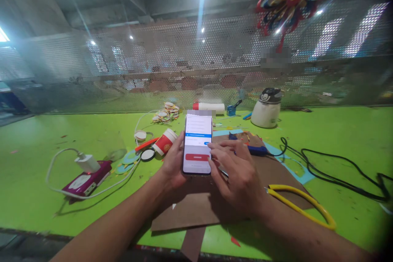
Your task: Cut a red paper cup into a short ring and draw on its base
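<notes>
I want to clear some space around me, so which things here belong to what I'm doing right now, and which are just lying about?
In use:
phone, held in the left hand, with the right hand at its screen

Seemingly just lying about:
brown cardboard
yellow-handled tool
red-and-white cup
purple socket block with white plug
white jug

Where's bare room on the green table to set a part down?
Mostly bare, bar small scraps: back right, between the white bottle and black cable; front left, between the purple power strip and the table's front edge. Crowded: around the paper cup and over the cardboard.
</notes>
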`<move>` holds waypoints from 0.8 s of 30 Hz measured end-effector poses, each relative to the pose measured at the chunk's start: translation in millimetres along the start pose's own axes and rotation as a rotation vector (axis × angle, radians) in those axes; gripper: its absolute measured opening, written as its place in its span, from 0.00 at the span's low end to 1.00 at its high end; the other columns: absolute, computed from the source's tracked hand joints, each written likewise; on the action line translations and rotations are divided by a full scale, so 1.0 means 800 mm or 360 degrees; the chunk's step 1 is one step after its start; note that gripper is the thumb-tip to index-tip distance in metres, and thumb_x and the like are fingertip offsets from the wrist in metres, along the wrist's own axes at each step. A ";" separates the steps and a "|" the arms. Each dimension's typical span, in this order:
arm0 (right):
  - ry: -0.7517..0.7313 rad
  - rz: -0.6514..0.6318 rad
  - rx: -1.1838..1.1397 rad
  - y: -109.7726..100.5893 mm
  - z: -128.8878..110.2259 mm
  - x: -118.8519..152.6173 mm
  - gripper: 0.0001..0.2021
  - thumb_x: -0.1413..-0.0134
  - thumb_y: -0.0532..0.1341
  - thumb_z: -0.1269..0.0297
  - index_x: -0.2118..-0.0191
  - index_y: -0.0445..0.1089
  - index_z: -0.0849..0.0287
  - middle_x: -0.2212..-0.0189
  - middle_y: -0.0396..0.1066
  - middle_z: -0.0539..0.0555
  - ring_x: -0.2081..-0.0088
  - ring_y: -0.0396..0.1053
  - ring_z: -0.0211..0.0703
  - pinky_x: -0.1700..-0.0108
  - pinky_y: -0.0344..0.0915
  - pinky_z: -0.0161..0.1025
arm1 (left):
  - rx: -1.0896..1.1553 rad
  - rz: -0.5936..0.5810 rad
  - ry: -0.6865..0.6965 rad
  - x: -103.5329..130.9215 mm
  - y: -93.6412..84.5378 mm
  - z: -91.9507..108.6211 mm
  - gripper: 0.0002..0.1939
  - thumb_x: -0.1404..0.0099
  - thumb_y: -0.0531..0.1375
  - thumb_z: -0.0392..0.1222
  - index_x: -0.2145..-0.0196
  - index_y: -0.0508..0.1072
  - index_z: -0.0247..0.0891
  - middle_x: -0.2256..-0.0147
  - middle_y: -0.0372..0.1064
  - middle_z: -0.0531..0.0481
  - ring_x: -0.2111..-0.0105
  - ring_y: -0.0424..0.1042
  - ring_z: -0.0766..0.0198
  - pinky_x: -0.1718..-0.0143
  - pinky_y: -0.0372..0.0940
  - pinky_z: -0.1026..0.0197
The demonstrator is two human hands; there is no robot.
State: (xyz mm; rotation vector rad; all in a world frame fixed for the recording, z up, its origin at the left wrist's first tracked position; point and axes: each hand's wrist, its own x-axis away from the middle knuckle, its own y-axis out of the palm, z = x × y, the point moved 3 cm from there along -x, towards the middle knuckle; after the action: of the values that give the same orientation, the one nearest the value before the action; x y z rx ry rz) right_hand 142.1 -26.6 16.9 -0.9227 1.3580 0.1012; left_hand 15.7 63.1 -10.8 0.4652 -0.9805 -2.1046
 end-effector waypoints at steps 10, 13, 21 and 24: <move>-0.0019 -0.0012 0.0028 0.004 0.001 0.002 0.12 0.42 0.59 0.73 0.52 0.66 0.63 0.51 0.74 0.63 0.51 0.67 0.57 0.50 0.64 0.58 | -0.0015 -0.0009 0.0063 -0.001 0.001 0.004 0.28 0.31 0.51 0.54 0.47 0.71 0.27 0.54 0.75 0.34 0.55 0.76 0.47 0.52 0.68 0.48; -0.0019 -0.0041 0.0006 0.004 -0.001 0.003 0.13 0.43 0.60 0.73 0.51 0.65 0.63 0.51 0.74 0.62 0.49 0.65 0.57 0.48 0.64 0.58 | -0.0014 -0.0015 0.0060 0.000 0.002 0.004 0.29 0.31 0.50 0.55 0.47 0.71 0.26 0.54 0.75 0.33 0.55 0.76 0.47 0.52 0.68 0.48; 0.0010 -0.0177 0.0080 0.008 -0.001 0.001 0.14 0.41 0.59 0.71 0.49 0.64 0.63 0.47 0.72 0.61 0.46 0.62 0.59 0.47 0.63 0.59 | 0.0013 0.0016 0.0093 0.001 0.001 0.006 0.27 0.30 0.50 0.54 0.50 0.73 0.27 0.56 0.77 0.36 0.56 0.76 0.50 0.51 0.68 0.50; 0.0001 -0.0147 0.0056 0.007 0.000 0.000 0.14 0.41 0.59 0.71 0.49 0.64 0.63 0.47 0.72 0.62 0.47 0.63 0.59 0.47 0.63 0.58 | 0.0001 0.0046 0.0093 0.001 0.002 0.006 0.26 0.30 0.50 0.53 0.51 0.74 0.27 0.58 0.77 0.36 0.59 0.77 0.51 0.53 0.69 0.51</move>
State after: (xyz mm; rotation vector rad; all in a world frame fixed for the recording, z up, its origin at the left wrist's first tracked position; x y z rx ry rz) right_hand 139.5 -23.1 14.1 -0.9548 1.3118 0.0063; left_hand 12.9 64.2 -6.2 0.5072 -0.9492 -2.0537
